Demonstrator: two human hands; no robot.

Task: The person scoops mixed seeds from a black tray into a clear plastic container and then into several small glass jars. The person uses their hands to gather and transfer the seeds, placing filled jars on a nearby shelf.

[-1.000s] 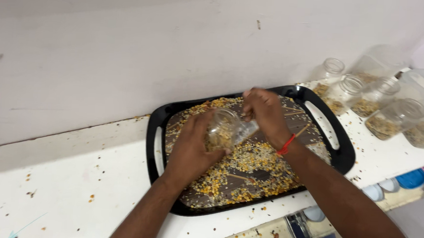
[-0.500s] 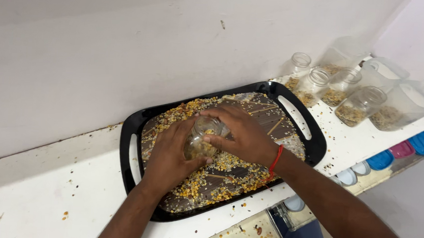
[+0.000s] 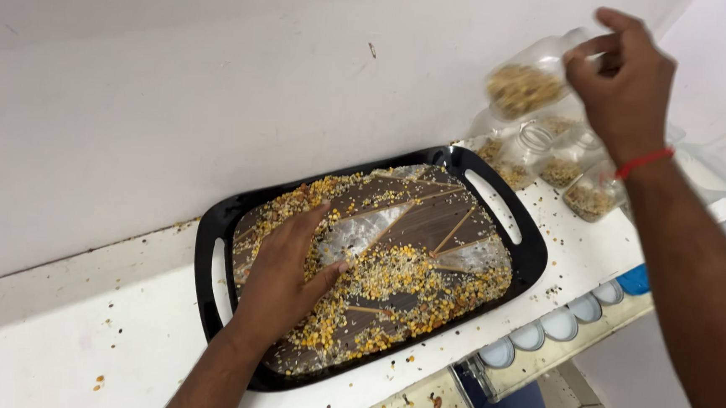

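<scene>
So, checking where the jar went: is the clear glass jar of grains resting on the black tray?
No, the right hand holds the clear glass jar in the air, apart from the black tray.

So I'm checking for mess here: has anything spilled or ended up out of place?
Yes. Loose grains lie scattered on the white counter around the black tray, and more lie on the ledge below. Everything else looks in order.

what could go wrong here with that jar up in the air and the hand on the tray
The right hand holds the jar tilted above the other jars, so grains could spill or it might knock them. The left hand lies flat on loose grains in the black tray; sweeping could push some over the rim.
</scene>
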